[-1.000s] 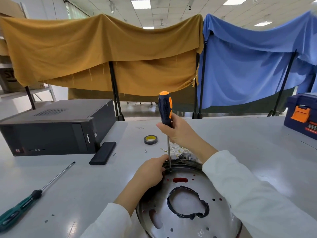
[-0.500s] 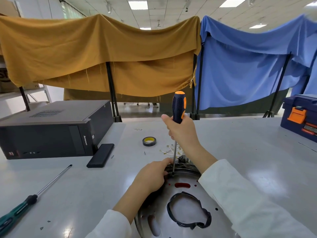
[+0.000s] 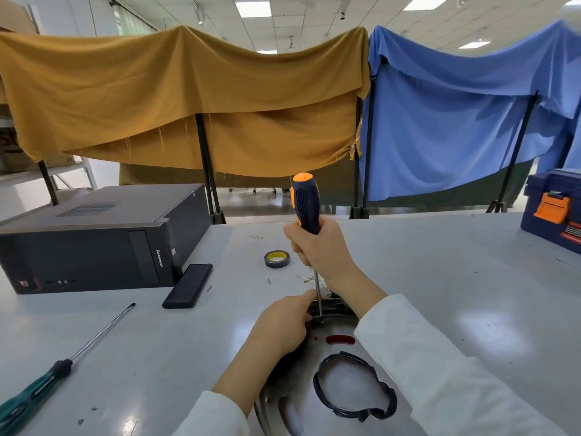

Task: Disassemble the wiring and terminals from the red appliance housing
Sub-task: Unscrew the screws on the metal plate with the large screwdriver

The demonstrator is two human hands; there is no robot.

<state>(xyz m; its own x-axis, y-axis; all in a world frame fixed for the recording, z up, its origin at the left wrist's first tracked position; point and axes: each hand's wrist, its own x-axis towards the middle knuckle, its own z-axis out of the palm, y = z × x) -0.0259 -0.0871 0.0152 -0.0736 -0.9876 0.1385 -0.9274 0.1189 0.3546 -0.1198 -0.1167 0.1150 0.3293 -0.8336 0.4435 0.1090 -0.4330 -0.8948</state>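
While our right hand (image 3: 320, 253) grips the screwdriver (image 3: 306, 206) upright, its tip below on a rim screw of the housing (image 3: 339, 350), our left hand (image 3: 283, 325) pinches the rim beside it, and next we likely need steady downward turning.

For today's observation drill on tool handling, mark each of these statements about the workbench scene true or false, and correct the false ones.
1. The right hand grips a screwdriver held upright. True.
2. The screwdriver's tip is down at the far rim of the metal plate. True.
3. The left hand holds the tape roll. False: the tape roll lies alone on the table, and the left hand rests on the plate by the shaft.
4. The green screwdriver lies on the computer case. False: it lies on the table, nearer than the case.
5. A blue toolbox sits at the table's right edge. True.
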